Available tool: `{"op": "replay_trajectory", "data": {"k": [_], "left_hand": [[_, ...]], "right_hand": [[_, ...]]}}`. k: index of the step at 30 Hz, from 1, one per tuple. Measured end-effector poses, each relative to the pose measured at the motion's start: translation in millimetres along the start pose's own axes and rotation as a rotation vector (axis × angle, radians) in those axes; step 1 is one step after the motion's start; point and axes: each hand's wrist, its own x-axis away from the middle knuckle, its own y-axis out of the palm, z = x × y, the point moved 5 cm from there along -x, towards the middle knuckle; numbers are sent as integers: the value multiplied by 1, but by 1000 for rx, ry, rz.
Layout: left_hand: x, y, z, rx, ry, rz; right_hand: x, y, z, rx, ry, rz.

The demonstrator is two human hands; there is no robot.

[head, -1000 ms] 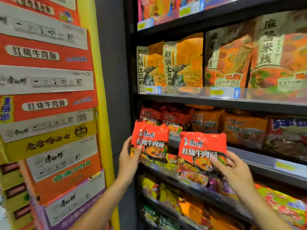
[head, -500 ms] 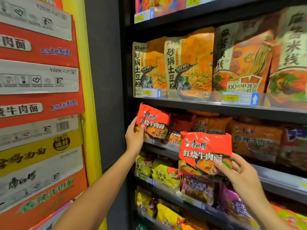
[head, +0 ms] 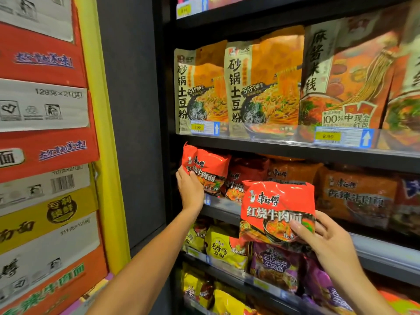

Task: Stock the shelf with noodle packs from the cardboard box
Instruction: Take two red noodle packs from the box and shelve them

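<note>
My left hand [head: 190, 189] grips a red noodle pack [head: 208, 165] by its lower left corner, tilted, at the left end of the middle shelf [head: 218, 206], in front of more red packs [head: 244, 178]. My right hand [head: 327, 237] holds a second red noodle pack [head: 276, 205] upright by its lower right corner, in front of the shelf edge and apart from the shelf. No open cardboard box is in view.
Stacked noodle cartons [head: 43, 137] fill the left, beside a yellow post [head: 102, 133]. Tall orange pouches [head: 261, 87] stand on the shelf above. Orange packs [head: 354, 196] fill the middle shelf's right. Yellow packs [head: 225, 248] and purple packs [head: 275, 264] sit below.
My left hand has carried its red pack up and in to the middle shelf's left end. My right hand's pack has risen slightly. The camera has moved closer.
</note>
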Motion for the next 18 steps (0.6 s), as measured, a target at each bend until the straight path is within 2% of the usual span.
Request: {"op": "replay_trajectory", "data": {"k": [7,11,15,18], "left_hand": [[11,9,8,-551,196,-201],[47,-5,6,-570,334,-278],[87,-18,0,-481,491,-397],[104,-25,-3,-484,537,-459]], "right_hand": [[5,6,-4,-32,7,-8],[7,5,-2,-33,8,-25],[5,1,-6,-52,9,-31],[-10,2,-9,-58,-3,-14]]}}
